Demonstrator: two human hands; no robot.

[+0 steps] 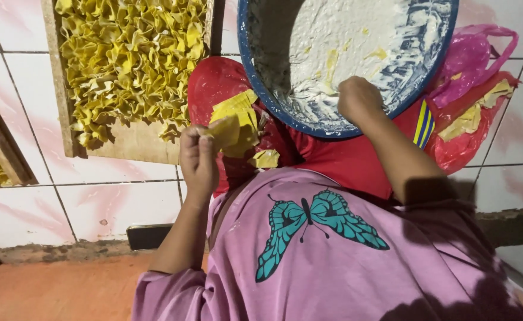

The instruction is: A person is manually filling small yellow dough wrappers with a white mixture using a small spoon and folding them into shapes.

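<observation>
Currently the work in hand appears to be the folding stage of a yellow dough wrapper. The left hand (pixel 199 156) is raised above the lap, thumb and fingers pinched on one yellow wrapper (pixel 226 132), which sits at the fingertips just in front of a stack of flat yellow wrappers (pixel 238 113) lying on a red plastic bag (pixel 214 80). The held wrapper is partly curled; its long axis seems to run from near-left to far-right, the free edge pointing away toward the stack, though the exact fold cannot be told.

The right hand (pixel 359 98) is closed into a loose fist, knuckles up, resting inside the near rim of a blue-rimmed round basin (pixel 255 83) coated with white flour or paste. Whether it grips anything cannot be told.

To the far left, a wooden tray (pixel 128 142) carries a dense heap of folded yellow pieces (pixel 131 53); a second tray (pixel 3 145) shows at the left edge. A pink bag (pixel 469 56) with further yellow scraps lies at the right. All of this rests on a white tiled floor (pixel 113 202).

Judgement: the next move calls for a steady two-handed pinch, so the right hand would need to leave the basin.
</observation>
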